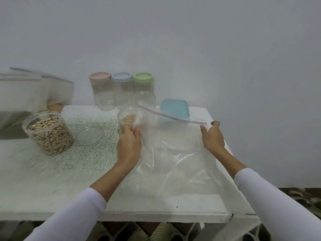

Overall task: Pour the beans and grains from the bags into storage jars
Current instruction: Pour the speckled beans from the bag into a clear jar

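on the white table (156, 202), a large clear zip bag (173, 153) is held up between both hands, its red-lined zip edge running from near the small jar toward the right hand. the left hand (129, 145) has its fingers curled round the bag's left corner, pressed right against a small open jar (126, 120) with tan grains in its bottom; whether the fingers also grip the jar itself is unclear. the right hand (212, 136) pinches the bag's right edge just below the zip end, thumb and fingers bent around the plastic. the bag looks almost empty, with a faint pale mass low in it, too blurred to name. behind the bag lies a light blue lid (175, 110), partly covered by the plastic. at the back, by the wall, stand three empty clear jars in a row, with a pink lid (100, 77), a blue lid (122, 77) and a green lid (143, 77). to the left, a larger open jar (49, 134) filled with mixed beans appears tilted, and a clear round lid (90, 136) lies just beside it. further left, more bags (34, 91) lean at the table's edge, blurred.
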A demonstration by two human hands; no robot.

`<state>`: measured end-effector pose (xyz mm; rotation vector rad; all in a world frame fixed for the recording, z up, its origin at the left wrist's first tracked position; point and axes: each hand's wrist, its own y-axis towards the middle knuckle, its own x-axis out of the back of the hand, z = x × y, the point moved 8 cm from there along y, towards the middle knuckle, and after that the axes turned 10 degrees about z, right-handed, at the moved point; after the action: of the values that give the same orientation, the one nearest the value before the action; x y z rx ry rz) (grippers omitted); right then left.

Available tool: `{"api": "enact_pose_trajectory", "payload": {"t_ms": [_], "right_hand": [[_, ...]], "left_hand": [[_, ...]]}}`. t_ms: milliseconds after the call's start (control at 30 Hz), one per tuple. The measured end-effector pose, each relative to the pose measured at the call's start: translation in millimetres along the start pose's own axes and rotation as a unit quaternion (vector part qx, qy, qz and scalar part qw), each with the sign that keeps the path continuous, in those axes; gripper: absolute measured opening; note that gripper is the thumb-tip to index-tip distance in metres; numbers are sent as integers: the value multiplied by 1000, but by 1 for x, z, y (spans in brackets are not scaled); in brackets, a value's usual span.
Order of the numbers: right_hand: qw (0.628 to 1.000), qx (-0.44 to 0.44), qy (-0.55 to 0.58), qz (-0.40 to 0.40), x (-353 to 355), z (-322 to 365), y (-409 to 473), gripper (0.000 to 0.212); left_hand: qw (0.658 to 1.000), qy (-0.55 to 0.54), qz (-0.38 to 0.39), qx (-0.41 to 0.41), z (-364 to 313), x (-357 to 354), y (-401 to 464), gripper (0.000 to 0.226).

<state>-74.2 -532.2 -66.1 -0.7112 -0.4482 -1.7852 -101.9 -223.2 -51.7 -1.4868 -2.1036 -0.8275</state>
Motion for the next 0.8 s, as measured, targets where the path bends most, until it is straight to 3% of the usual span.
{"api": "enact_pose_trajectory", "payload": {"t_ms": [167, 300, 367, 433, 533, 633, 700, 800], "right_hand": [[995, 8, -94, -27, -12, -7, -5, 48], [970, 57, -203, -122, -2, 13, -14, 41], [951, 131, -247, -135, -9, 33, -21, 37], [941, 194, -258, -99, -27, 47, -27, 34], [939, 190, -286, 18, -66, 42, -26, 39], [937, 150, -299, 99, -85, 29, -18, 42], [933, 150, -319, 75, -82, 31, -12, 33], [923, 198, -327, -46, -62, 52, -7, 22]], "left_hand": [[996, 82, -33, -29, 0, 4, -13, 39], [952, 158, -151, -213, -38, 12, -28, 29], [927, 165, -111, -317, -58, -10, -39, 26], [906, 205, -25, -370, -66, -46, -47, 29], [893, 315, 124, -297, -49, -92, -36, 43], [889, 361, 193, -205, -29, -108, -22, 52], [884, 373, 216, -184, -24, -113, -17, 54], [874, 393, 228, -173, -27, -118, -15, 54]]}}
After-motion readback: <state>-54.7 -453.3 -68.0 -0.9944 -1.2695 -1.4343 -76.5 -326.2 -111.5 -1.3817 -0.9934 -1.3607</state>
